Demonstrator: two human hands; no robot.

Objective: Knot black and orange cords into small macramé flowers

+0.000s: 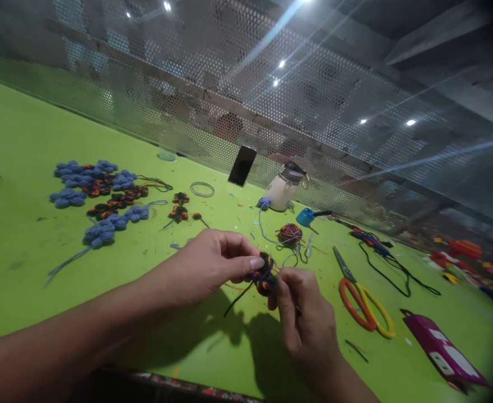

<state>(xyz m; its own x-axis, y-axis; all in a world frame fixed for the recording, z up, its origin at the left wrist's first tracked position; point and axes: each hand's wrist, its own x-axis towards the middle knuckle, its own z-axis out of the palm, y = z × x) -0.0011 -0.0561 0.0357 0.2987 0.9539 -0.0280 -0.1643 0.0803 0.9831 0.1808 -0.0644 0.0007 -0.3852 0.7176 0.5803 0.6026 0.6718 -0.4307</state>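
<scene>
My left hand pinches a small multicoloured yarn flower between thumb and fingers, held just above the green table. My right hand is closed against the flower's lower right side, its fingers pinched on the yarn. A dark yarn tail hangs down from the flower toward the table. A multicoloured yarn ball lies just behind the hands.
Several finished blue and dark yarn flowers lie at the left. Scissors with red and yellow handles lie at the right, near a purple box. A phone, a white jar and a perforated metal screen stand at the back.
</scene>
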